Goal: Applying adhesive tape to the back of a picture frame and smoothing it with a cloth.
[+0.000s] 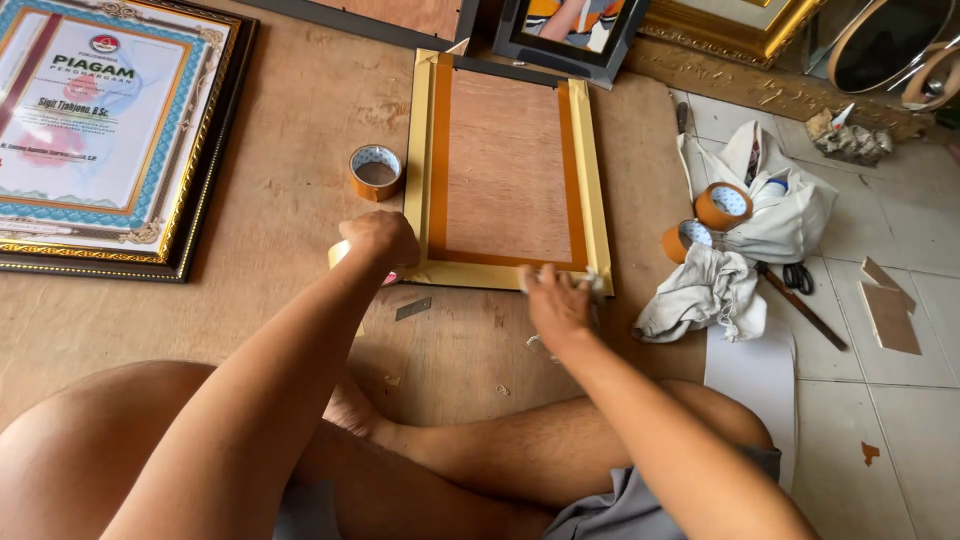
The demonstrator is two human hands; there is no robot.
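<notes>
A large plywood sheet [300, 200] covered the floor and served as the surface, with the person sitting cross-legged at its near edge. On it, face down, lay a gold picture frame [505, 165] with its wooden backing board sealed along the edges by brown tape, probably so the back could be reached flat and steady. To the left lay a larger framed certificate [105, 130] face up, out of the way. On the tiled floor to the right sat a white bag [790, 205] and a crumpled cloth [705, 295], with two tape rolls [722, 205] nestled between them, and scissors [797, 277] just beside the bag.

The left hand [380, 242] was closed around a roll of tape [342, 254] at the frame's lower left corner, seemingly anchoring the strip there. The right hand [555, 300] pressed on the bottom rail near the lower right corner; its fingers [545, 275] looked bent down against the edge, though whether they pinched anything I could not tell. Another tape roll [375, 172] stood just left of the frame, within easy reach. A small grey blade [413, 309] lay on the surface below the frame.
</notes>
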